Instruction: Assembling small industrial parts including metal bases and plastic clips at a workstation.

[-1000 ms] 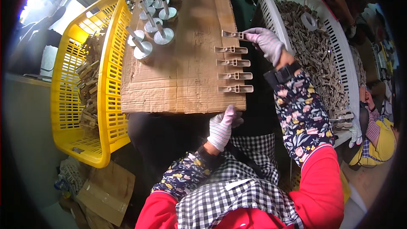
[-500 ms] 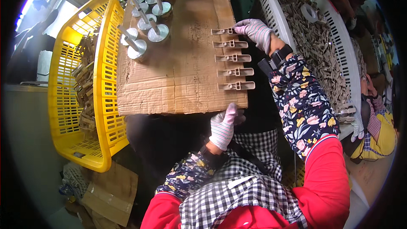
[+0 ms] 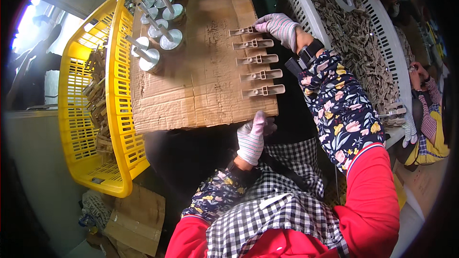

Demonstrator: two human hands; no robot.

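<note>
A cardboard sheet (image 3: 201,81) lies across my lap as a work board. Along its right edge sit several flat brown clip-shaped pieces (image 3: 260,74) in a column. My right hand (image 3: 279,27), in a striped knit glove, rests on the topmost piece (image 3: 243,31) at the far end of the column. My gloved left hand (image 3: 253,136) grips the board's near edge from below. At the board's far left stand several metal pegs on round bases (image 3: 160,28).
A yellow basket (image 3: 103,110) holding brown pieces stands on my left. A white basket (image 3: 382,28) full of similar pieces is on my right. Another person's gloved hand (image 3: 409,129) is by the white basket's near rim. Cardboard scraps (image 3: 136,220) lie on the floor.
The view has shifted slightly. My right hand stays at the top piece of the column, and my left hand keeps its grip on the board's near edge.
</note>
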